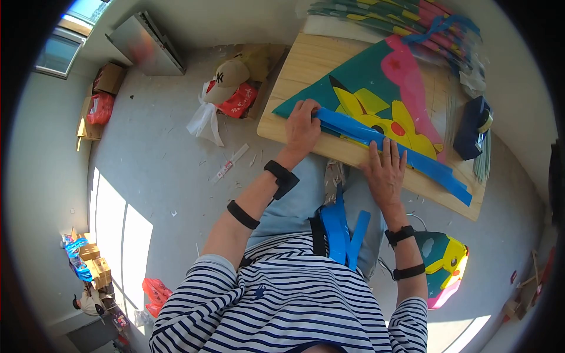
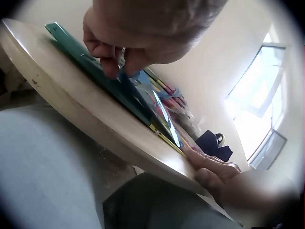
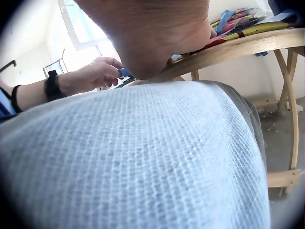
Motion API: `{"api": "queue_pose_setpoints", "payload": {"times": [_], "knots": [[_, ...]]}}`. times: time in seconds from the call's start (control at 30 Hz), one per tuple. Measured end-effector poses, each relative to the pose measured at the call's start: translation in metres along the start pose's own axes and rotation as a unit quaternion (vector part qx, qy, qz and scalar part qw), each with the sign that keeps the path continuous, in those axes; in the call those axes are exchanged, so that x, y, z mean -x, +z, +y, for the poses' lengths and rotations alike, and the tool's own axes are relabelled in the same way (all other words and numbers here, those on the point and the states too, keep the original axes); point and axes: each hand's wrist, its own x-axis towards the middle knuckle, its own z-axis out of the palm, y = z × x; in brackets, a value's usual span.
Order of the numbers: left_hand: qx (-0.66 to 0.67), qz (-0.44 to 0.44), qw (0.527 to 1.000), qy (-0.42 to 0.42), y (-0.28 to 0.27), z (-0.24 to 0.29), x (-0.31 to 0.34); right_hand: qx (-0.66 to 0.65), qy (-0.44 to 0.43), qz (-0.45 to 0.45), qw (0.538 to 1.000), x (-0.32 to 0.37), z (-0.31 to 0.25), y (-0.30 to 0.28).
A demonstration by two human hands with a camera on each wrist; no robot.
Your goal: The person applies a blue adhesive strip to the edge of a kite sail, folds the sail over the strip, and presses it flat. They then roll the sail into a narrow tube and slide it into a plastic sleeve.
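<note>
A triangular kite-like sheet (image 1: 368,88), green and pink with a yellow cartoon figure, lies on the wooden table (image 1: 306,59). Along its near edge runs a bright blue strip (image 1: 424,162). My left hand (image 1: 303,126) pinches the strip's left end between thumb and fingers; the left wrist view shows that pinch close over the green cloth (image 2: 76,52). My right hand (image 1: 385,173) rests on the strip near its middle, fingers straight and spread. In the right wrist view the heel of the right hand (image 3: 152,38) hides the strip below it.
A dark blue tape dispenser (image 1: 471,129) stands at the table's right, beside thin pale rods (image 1: 482,156). Bundled printed sheets (image 1: 406,23) lie at the back. More blue strips (image 1: 338,229) hang at my lap. A cap (image 1: 229,79) sits on a box to the left.
</note>
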Motion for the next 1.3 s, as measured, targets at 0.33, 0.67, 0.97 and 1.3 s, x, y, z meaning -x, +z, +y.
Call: {"api": "queue_pose_setpoints", "payload": {"times": [0.33,0.67,0.97,1.3], "knots": [[-0.093,-0.024,0.984,0.151,-0.005,-0.016,0.004,0.0,-0.003,0.008,1.0,0.001,0.001,0.001],[-0.156,-0.042,0.96,0.229,-0.008,-0.022,0.003,-0.002,-0.003,0.006,1.0,0.0,0.001,0.0],[-0.169,-0.077,0.952,0.243,-0.022,-0.012,0.005,-0.003,-0.001,0.004,1.0,0.0,0.001,-0.001],[-0.119,-0.073,0.981,0.138,-0.002,-0.018,0.0,-0.015,0.006,0.005,1.0,-0.002,-0.001,-0.004]]}}
